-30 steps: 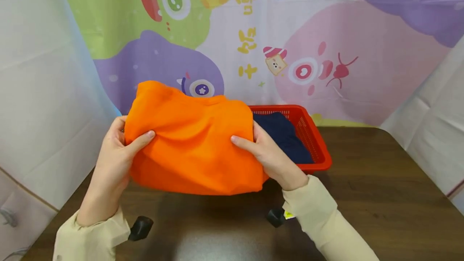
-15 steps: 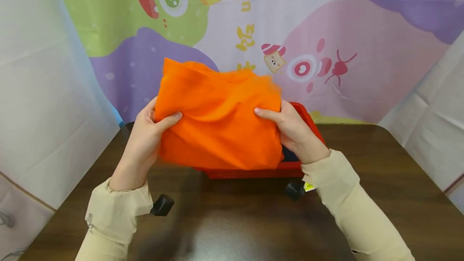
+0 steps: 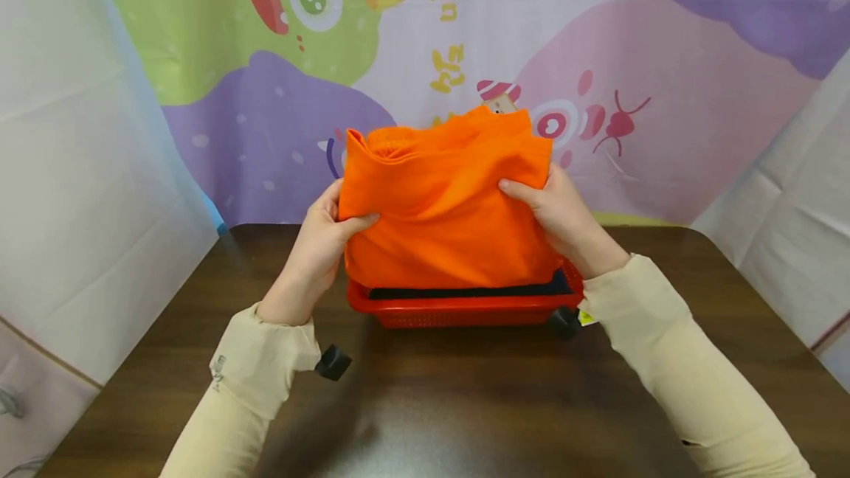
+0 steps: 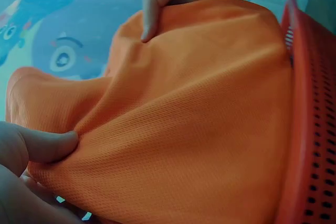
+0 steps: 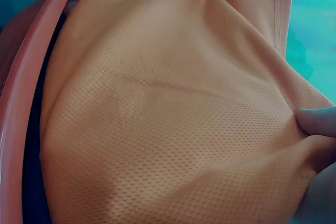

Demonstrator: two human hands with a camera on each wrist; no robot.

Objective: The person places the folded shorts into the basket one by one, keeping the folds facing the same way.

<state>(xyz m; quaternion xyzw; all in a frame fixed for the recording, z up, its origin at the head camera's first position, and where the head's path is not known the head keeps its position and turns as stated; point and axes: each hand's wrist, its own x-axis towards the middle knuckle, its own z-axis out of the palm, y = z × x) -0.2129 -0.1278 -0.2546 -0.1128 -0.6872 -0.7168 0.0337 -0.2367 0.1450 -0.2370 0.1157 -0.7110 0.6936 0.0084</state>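
Observation:
An orange folded garment (image 3: pixel 445 220) of fine mesh cloth is held up between both hands, its lower edge within the rim of the red basket (image 3: pixel 465 312). My left hand (image 3: pixel 322 238) pinches its left side, thumb on the near face and fingers behind. On the opposite side my right hand (image 3: pixel 564 212) grips it the same way. Beneath the orange cloth a strip of dark navy cloth (image 3: pixel 478 291) shows inside the basket. In the right wrist view the orange cloth (image 5: pixel 157 98) hangs just inside the basket's rim (image 5: pixel 16 124). The fingers behind the cloth are mostly hidden.
The basket stands on a dark brown wooden table (image 3: pixel 425 397), near its back edge. Behind hangs a cartoon-printed curtain (image 3: pixel 425 43), with white cloth at both sides. A black piece (image 3: pixel 333 362) sticks out by the left cuff, and another (image 3: pixel 564 321) by the right.
Both hands have carried the orange garment rightward and away from the body, from the left of the basket to over it. The grip stays the same, and the garment now covers most of the navy cloth.

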